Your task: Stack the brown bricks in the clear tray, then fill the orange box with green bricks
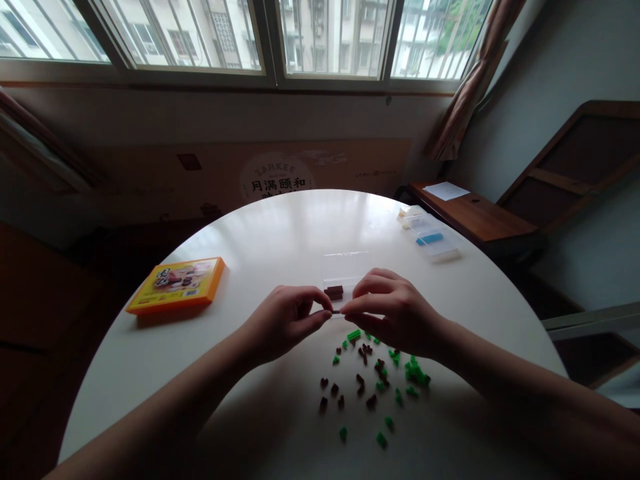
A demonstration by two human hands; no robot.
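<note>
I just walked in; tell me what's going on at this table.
A person is handling a small dark piece, pinched between the fingertips of the left hand and the right hand. Just beyond it is a clear plastic case with a stack of brown pieces. Loose green pieces and brown bits lie scattered nearer the person. An orange-and-yellow box sits on the left of the white table.

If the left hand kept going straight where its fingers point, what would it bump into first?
Most likely the right hand, which faces the left hand just across a small dark toy piece. Their exact depth is hard to tell.
</note>
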